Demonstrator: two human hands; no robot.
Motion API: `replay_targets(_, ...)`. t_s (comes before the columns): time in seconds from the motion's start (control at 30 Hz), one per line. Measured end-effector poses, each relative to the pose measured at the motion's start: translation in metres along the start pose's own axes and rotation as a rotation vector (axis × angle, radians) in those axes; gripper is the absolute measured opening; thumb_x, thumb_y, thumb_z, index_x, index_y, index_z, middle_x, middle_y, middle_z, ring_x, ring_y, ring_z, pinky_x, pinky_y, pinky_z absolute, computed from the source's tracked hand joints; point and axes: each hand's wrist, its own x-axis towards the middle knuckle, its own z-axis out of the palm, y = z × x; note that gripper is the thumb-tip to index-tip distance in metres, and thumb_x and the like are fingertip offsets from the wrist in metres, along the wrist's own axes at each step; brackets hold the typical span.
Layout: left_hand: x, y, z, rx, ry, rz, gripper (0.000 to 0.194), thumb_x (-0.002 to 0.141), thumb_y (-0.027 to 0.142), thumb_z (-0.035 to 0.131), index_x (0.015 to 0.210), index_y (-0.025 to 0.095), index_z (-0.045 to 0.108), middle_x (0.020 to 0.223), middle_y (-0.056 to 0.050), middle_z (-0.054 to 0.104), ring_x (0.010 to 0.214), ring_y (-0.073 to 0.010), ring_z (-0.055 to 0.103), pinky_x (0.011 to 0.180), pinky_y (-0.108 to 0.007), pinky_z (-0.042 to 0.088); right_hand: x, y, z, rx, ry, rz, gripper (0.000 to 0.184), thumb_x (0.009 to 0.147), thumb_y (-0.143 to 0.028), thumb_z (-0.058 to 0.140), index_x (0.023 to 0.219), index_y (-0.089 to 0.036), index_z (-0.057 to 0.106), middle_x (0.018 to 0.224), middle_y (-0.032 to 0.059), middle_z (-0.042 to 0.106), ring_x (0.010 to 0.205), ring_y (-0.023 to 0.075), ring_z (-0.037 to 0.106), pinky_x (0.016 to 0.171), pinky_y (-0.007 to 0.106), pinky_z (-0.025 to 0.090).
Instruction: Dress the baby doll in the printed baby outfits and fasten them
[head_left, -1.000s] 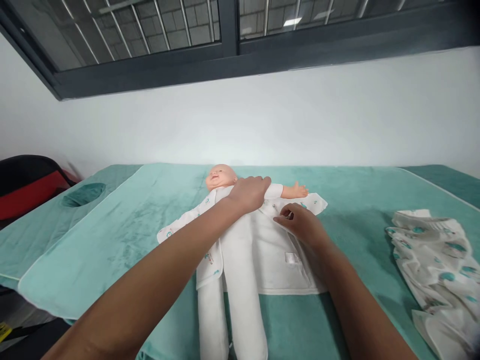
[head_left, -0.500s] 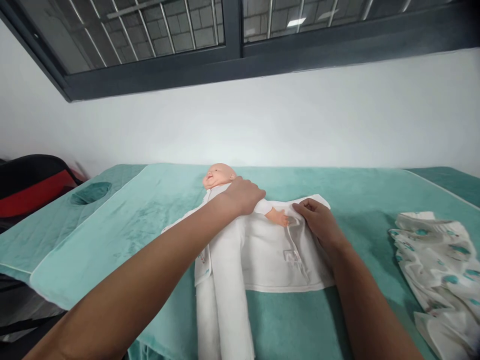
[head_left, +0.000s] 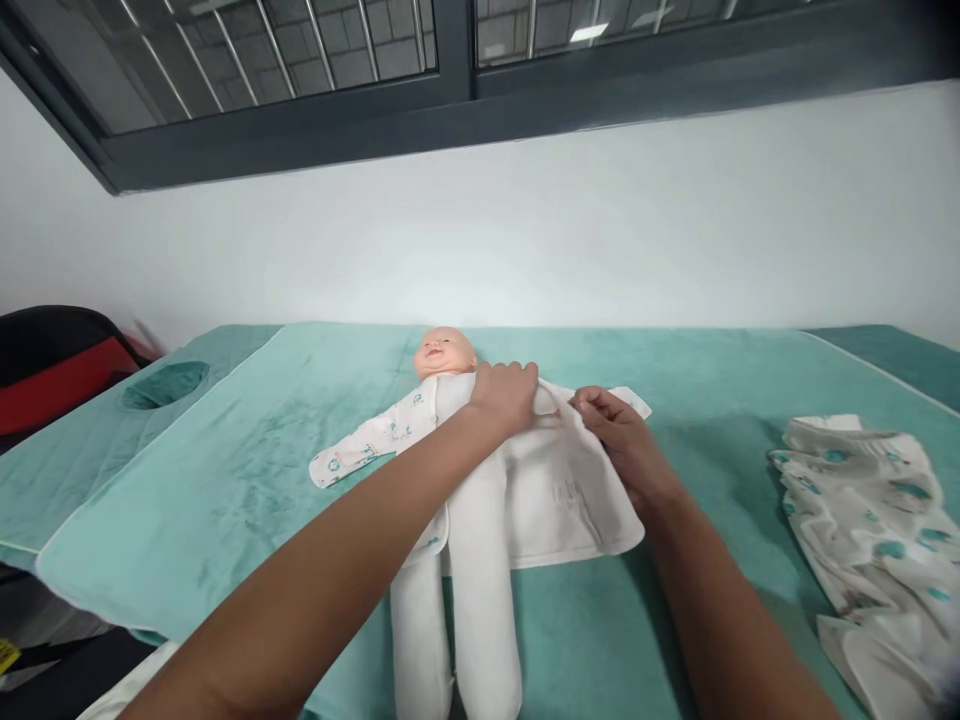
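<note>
A baby doll (head_left: 444, 352) lies on its back in white leggings (head_left: 480, 600), head toward the wall. A white baby jacket with a teal print covers its arm on the left, and the jacket's open front panel (head_left: 540, 510) spreads out on the right, plain inside up. My left hand (head_left: 506, 397) is closed around the doll's upper arm near the shoulder, fingers curled over the far side. My right hand (head_left: 619, 435) pinches the jacket's edge and lifts it into a fold. The doll's forearm on this side is mostly hidden behind the cloth.
Folded printed baby pants (head_left: 862, 510) lie on the right of the teal padded bed (head_left: 225, 450). A round hole (head_left: 166, 385) is in the bed's left part. A black and red chair or bag (head_left: 60, 370) stands at far left. The wall and a barred window are behind.
The doll's bare hand was stretched out right, then bent down, and is now mostly hidden by cloth. My right hand moved onto the jacket's edge and raised it. My left hand stays at the shoulder.
</note>
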Motion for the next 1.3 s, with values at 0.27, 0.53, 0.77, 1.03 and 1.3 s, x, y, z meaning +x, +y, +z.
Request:
replay_targets(0.27,0.02,-0.006,0.015,-0.271,0.048,0.035,0.026,0.091,0.023,0.042,0.109,0.029,0.06,0.116,-0.004,0.061,0.107,-0.0203,0.058,0.083,-0.031,0.046,-0.009,0.006,0.018,-0.033,-0.471,-0.071,0.036,0.075,-0.032,0.079,0.107,-0.026,0.064,0.123,0.0067,0.064,0.121,0.024,0.054,0.097,0.036,0.045)
replay_targets(0.53,-0.005,-0.049,-0.015,-0.32,0.201,0.061,0.024,0.067,0.004,0.045,0.08,0.022,0.055,0.073,-0.001,0.06,0.07,-0.0175,0.052,0.065,-0.031,0.04,-0.009,0.01,0.019,-0.061,-0.559,-0.11,0.034,0.078,-0.028,0.078,0.11,-0.027,0.066,0.12,0.0052,0.065,0.123,0.0219,0.053,0.106,0.037,0.038)
replay_targets(0.77,-0.037,-0.076,-0.025,-0.497,0.286,0.092,0.018,0.069,0.007,0.046,0.071,0.022,0.056,0.085,-0.003,0.064,0.088,-0.0201,0.056,0.074,-0.032,0.046,-0.014,0.012,0.007,-0.041,-0.778,0.028,0.047,0.075,-0.031,0.079,0.119,-0.025,0.065,0.125,0.0118,0.066,0.075,0.0164,0.064,0.06,0.028,0.049)
replay_targets(1.03,-0.057,-0.08,-0.014,-0.522,0.407,-0.029,0.013,0.085,0.018,0.046,0.079,0.022,0.057,0.097,-0.004,0.064,0.091,-0.0188,0.057,0.074,-0.029,0.046,-0.007,0.016,0.016,-0.049,-0.345,-0.079,0.022,0.083,-0.039,0.07,0.102,-0.027,0.069,0.103,0.0072,0.069,0.083,0.0209,0.06,0.077,0.037,0.05)
replay_targets(1.3,-0.057,-0.07,-0.005,-0.49,0.223,-0.222,0.03,0.089,0.038,0.054,0.115,0.022,0.048,0.108,-0.008,0.065,0.086,-0.0226,0.062,0.069,-0.032,0.045,0.003,0.025,0.017,-0.067,-0.111,-0.134,0.009,0.087,-0.036,0.066,0.089,-0.027,0.068,0.09,0.0042,0.064,0.083,0.0217,0.058,0.077,0.039,0.047)
